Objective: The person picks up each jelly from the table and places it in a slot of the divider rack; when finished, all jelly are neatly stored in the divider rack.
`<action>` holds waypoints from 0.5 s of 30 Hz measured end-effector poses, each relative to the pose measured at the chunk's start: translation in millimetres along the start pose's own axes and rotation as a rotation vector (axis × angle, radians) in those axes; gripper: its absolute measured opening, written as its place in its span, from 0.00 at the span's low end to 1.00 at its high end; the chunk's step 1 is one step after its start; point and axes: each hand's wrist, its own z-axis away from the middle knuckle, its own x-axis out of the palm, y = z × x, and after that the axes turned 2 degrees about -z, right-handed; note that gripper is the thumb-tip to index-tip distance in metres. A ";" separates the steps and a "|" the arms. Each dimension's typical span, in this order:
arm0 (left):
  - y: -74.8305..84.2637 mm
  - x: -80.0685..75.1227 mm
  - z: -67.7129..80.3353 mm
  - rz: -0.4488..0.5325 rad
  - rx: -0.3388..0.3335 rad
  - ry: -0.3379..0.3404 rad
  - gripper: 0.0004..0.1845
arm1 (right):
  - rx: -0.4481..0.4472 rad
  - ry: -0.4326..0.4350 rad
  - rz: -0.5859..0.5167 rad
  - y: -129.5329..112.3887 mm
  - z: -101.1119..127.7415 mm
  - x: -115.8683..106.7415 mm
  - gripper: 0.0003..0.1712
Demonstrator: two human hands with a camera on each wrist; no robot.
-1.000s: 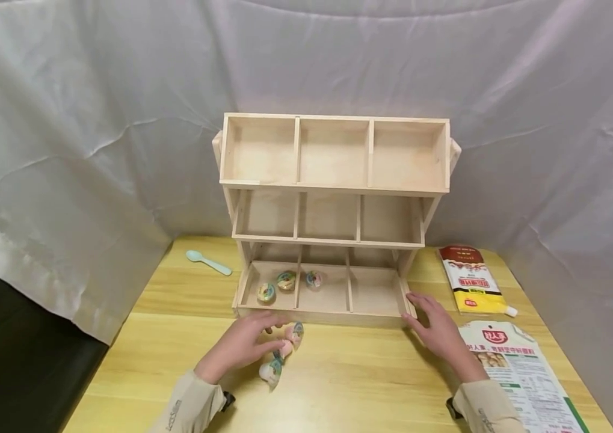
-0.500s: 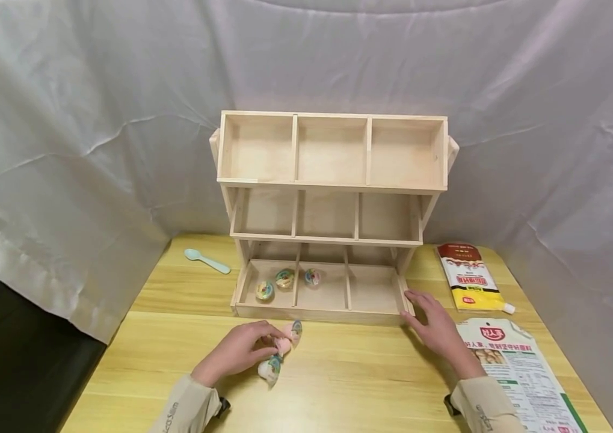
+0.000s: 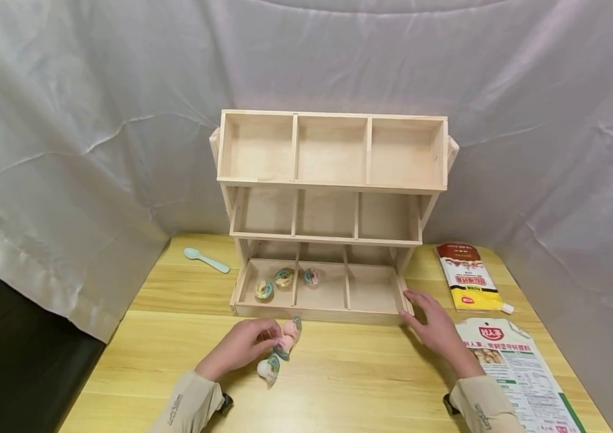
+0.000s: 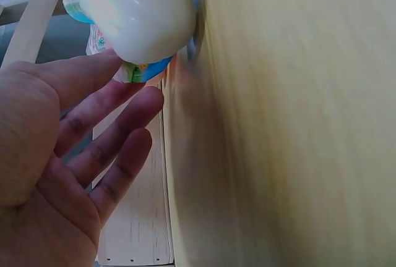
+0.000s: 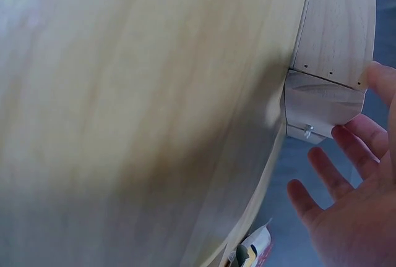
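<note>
Here the left hand [image 3: 241,346] is at the middle cup [image 3: 286,346] on the table [image 3: 360,373], in front of the wooden rack [image 3: 333,186], thumb and forefinger seemingly pinching it while the other fingers stand apart; how firmly, I can't tell. And it's crowded down there! The pink cup [image 3: 291,328] sits right behind, the white cup [image 3: 267,369] right in front, so a careless lift could well bump either one and send it rolling, those rounded bodies offering little to stop them. That smooth, bulging side might slip from the fingertips too, especially if the pinch catches only an edge. Over on the other side, the right hand [image 3: 435,328] has its thumb and forefinger against the right end of the bottom tray [image 3: 317,314], remaining fingers spread: a light touch, by the look of it, and an uneven push there could slide or twist the rack. A jolt might then shift the two yellow cups [image 3: 274,284] in the left compartment and the single tray cup [image 3: 311,277] in the middle one.
</note>
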 end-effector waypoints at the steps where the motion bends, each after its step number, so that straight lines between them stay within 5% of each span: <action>1: -0.1 0.0 -0.5 0.000 0.001 0.003 0.03 | 0.001 -0.001 -0.002 -0.3 -0.1 -0.1 0.35; 15: -3.4 2.5 -2.6 0.066 0.019 0.003 0.02 | 0.003 -0.008 -0.003 -3.6 0.4 -2.1 0.35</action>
